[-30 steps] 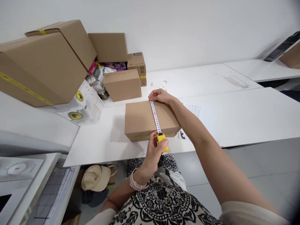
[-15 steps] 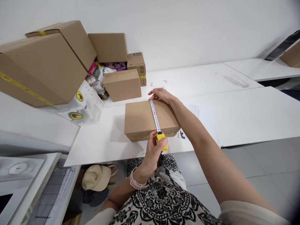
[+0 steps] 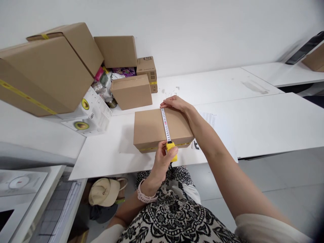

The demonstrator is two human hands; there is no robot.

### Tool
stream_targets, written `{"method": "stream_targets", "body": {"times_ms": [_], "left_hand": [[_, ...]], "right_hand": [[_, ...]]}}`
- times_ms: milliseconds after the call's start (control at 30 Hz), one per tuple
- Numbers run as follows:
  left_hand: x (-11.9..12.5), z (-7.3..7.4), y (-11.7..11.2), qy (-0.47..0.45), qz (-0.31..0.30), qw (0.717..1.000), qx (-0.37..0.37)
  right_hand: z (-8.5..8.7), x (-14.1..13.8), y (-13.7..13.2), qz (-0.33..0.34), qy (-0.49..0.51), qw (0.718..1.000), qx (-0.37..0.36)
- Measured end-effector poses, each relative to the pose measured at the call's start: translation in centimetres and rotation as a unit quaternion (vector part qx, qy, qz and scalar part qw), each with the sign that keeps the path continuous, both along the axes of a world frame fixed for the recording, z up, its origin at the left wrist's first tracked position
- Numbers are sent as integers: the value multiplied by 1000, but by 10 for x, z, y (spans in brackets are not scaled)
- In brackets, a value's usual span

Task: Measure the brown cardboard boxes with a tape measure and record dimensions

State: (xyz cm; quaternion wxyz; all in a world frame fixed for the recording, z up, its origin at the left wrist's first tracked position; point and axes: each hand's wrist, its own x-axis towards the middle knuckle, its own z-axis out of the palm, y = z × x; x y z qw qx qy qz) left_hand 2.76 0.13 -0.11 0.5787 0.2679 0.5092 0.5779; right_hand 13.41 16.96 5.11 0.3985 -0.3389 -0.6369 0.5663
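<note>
A flat closed cardboard box (image 3: pixel 149 128) lies on the white table (image 3: pixel 253 118) in front of me. A white tape blade (image 3: pixel 165 123) runs across its top from far edge to near edge. My left hand (image 3: pixel 162 162) grips the yellow tape measure case (image 3: pixel 172 151) at the box's near edge. My right hand (image 3: pixel 174 102) presses the blade's end down at the box's far edge, fingers closed on it.
Several cardboard boxes (image 3: pixel 50 71) are piled at the left and back, with a smaller one (image 3: pixel 131 91) just behind mine. A white carton with avocado pictures (image 3: pixel 87 113) sits at left. Printed paper (image 3: pixel 209 118) lies under my right arm. A cap (image 3: pixel 103 191) rests below the table.
My left hand has drawn the yellow case slightly up and closer to the box's near edge, shortening the blade. My right hand stays at the far edge.
</note>
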Motion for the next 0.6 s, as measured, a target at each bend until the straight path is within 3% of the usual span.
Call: {"method": "stream_targets", "body": {"times_ms": [467, 600], "left_hand": [[1, -1, 0, 15, 4, 1000, 6], [0, -3, 0, 6, 5, 1000, 1]], "right_hand": [[4, 9, -20, 0, 22, 999, 29], [-6, 0, 2, 2, 23, 1000, 12]]}}
